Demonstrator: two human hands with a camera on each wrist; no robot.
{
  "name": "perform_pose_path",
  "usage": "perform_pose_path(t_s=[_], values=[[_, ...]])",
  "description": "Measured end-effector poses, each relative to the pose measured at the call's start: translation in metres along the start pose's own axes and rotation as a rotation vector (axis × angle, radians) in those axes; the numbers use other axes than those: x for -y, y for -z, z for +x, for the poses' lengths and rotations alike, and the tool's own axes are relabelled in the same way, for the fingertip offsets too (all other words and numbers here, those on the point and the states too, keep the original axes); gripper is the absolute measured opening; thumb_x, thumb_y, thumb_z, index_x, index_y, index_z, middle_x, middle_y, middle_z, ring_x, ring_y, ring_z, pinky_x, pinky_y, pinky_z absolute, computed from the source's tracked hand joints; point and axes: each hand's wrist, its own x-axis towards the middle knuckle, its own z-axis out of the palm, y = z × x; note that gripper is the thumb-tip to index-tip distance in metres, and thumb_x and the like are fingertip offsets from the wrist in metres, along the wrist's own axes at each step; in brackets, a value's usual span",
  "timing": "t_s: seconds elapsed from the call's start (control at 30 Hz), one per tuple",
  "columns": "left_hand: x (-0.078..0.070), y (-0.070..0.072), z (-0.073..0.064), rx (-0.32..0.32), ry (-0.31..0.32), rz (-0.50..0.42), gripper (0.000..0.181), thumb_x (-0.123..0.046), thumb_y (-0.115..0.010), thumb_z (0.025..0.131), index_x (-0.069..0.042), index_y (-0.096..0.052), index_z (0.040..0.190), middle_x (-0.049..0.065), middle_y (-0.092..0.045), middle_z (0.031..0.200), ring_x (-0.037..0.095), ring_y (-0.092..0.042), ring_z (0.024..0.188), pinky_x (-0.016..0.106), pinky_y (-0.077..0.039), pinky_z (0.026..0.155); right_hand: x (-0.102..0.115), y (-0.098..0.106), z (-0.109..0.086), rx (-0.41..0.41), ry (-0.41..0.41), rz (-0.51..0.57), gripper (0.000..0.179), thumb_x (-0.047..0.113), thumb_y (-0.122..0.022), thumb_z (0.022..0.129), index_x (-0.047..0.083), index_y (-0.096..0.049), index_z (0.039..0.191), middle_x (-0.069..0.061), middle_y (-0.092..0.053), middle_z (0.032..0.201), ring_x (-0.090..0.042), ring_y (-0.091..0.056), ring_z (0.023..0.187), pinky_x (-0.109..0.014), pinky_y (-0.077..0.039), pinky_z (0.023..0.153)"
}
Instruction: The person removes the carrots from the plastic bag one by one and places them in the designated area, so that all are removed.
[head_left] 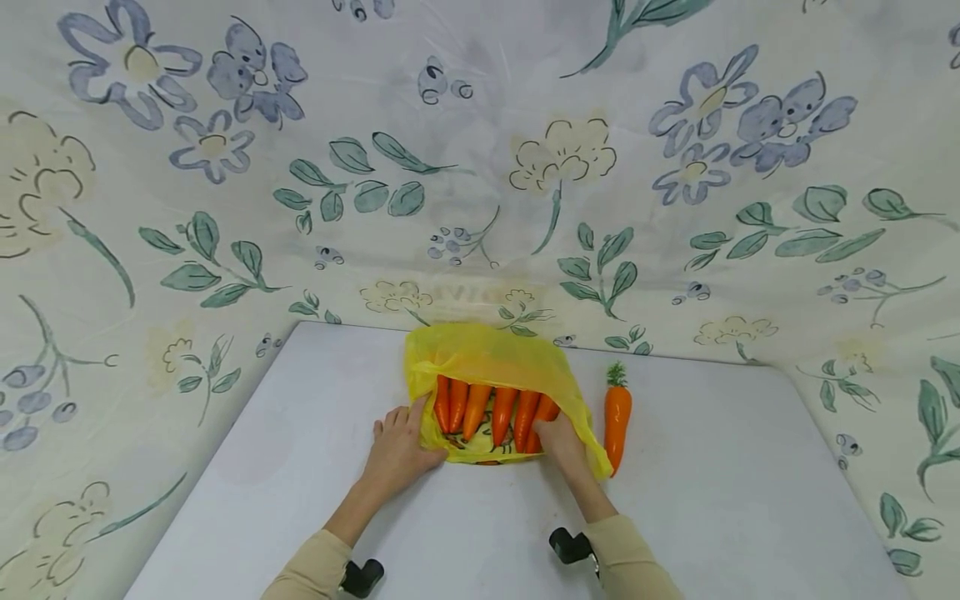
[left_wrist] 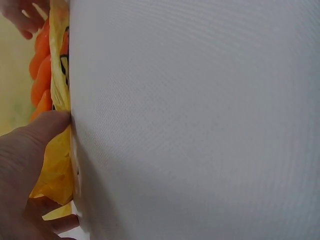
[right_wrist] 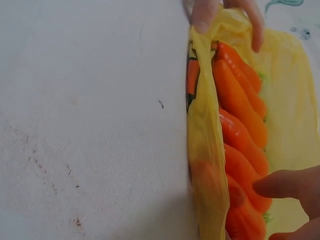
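Yellow bag [head_left: 487, 346] on the table [head_left: 712, 475], mouth facing you, carrots [head_left: 477, 412] inside, your left hand [head_left: 401, 450] pinching its left edge, your right hand [head_left: 564, 442] at the rightmost carrots, fingers loosely spread, lone carrot [head_left: 617, 417] beside it at right.

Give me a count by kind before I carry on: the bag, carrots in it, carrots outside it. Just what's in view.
Bag: 1
Carrots visible inside: 6
Loose carrot to the right: 1
Total: 8
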Motion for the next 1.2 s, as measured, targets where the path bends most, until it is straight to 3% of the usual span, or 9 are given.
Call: perform_pose_path(t_s=[0.1,0.23,0.47,0.7,0.77,0.9,0.97,1.13,1.2], values=[[0.000,-0.001,0.000,-0.006,0.000,0.001,0.091,-0.043,-0.076,0.069,-0.009,-0.031,0.141,0.022,-0.048,0.122,0.041,-0.040,0.116,0.069,-0.024,0.094,0.007,-0.005,0.009,0.165,0.295,0.338,0.048,0.001,-0.049,0.088,0.000,-0.038,0.134,-0.020,-0.048,0.126,-0.032,-0.048,0.112,-0.050,-0.036,0.098],[0.000,-0.001,0.000,-0.013,-0.004,0.006,0.091,-0.042,-0.076,0.068,-0.009,-0.032,0.140,0.022,-0.048,0.121,0.041,-0.041,0.116,0.069,-0.025,0.094,0.014,-0.011,0.021,0.590,0.615,0.852,0.057,0.000,-0.045,0.094,0.013,-0.024,0.146,-0.021,-0.034,0.143,-0.039,-0.039,0.127,-0.061,-0.031,0.096],[0.000,-0.001,0.000,-0.020,-0.008,0.004,0.090,-0.042,-0.076,0.068,-0.009,-0.032,0.140,0.022,-0.049,0.121,0.040,-0.041,0.115,0.068,-0.025,0.094,0.015,-0.008,0.018,0.576,0.610,0.797,0.063,0.002,-0.054,0.090,0.007,-0.023,0.145,-0.021,-0.039,0.140,-0.045,-0.041,0.122,-0.062,-0.035,0.091],[0.001,-0.001,0.000,-0.014,0.002,0.007,0.091,-0.044,-0.076,0.068,-0.009,-0.032,0.140,0.022,-0.048,0.121,0.040,-0.041,0.116,0.068,-0.025,0.094,0.016,-0.005,0.013,0.453,0.523,0.670,0.052,0.017,-0.054,0.093,0.006,-0.033,0.140,-0.017,-0.051,0.128,-0.048,-0.047,0.113,-0.058,-0.041,0.088],[0.001,-0.001,0.000,-0.019,-0.002,0.011,0.091,-0.044,-0.076,0.068,-0.009,-0.033,0.140,0.022,-0.049,0.121,0.040,-0.041,0.115,0.068,-0.025,0.094,0.010,-0.006,0.013,0.378,0.490,0.572,0.047,0.013,-0.050,0.094,0.002,-0.034,0.137,-0.016,-0.052,0.126,-0.040,-0.051,0.112,-0.050,-0.045,0.089],[0.000,-0.001,0.001,-0.022,-0.004,0.016,0.090,-0.044,-0.075,0.069,-0.009,-0.033,0.140,0.022,-0.049,0.121,0.040,-0.042,0.115,0.069,-0.025,0.094,0.003,-0.004,0.007,0.053,0.256,0.101,0.037,0.005,-0.056,0.082,-0.007,-0.050,0.116,-0.012,-0.061,0.098,-0.023,-0.058,0.086,-0.031,-0.049,0.074],[0.000,-0.001,0.001,-0.018,-0.001,0.014,0.090,-0.044,-0.075,0.069,-0.009,-0.033,0.140,0.022,-0.049,0.120,0.040,-0.041,0.115,0.069,-0.025,0.094,0.003,-0.004,0.009,0.069,0.317,0.161,0.038,0.005,-0.055,0.086,-0.007,-0.046,0.121,-0.015,-0.060,0.105,-0.026,-0.058,0.092,-0.033,-0.049,0.079],[-0.001,-0.001,0.001,-0.014,0.006,0.008,0.091,-0.043,-0.075,0.068,-0.010,-0.032,0.140,0.021,-0.049,0.121,0.040,-0.041,0.116,0.069,-0.024,0.094,0.002,-0.004,0.007,0.059,0.297,0.201,0.045,0.003,-0.057,0.084,-0.007,-0.043,0.125,-0.019,-0.057,0.112,-0.033,-0.055,0.103,-0.043,-0.045,0.089],[-0.001,-0.001,0.001,-0.016,0.005,0.008,0.091,-0.043,-0.076,0.068,-0.010,-0.032,0.140,0.021,-0.049,0.121,0.040,-0.041,0.115,0.069,-0.024,0.094,-0.001,-0.003,0.004,-0.027,0.142,0.052,0.046,0.003,-0.063,0.075,-0.009,-0.048,0.116,-0.020,-0.059,0.104,-0.032,-0.056,0.098,-0.042,-0.044,0.089]])
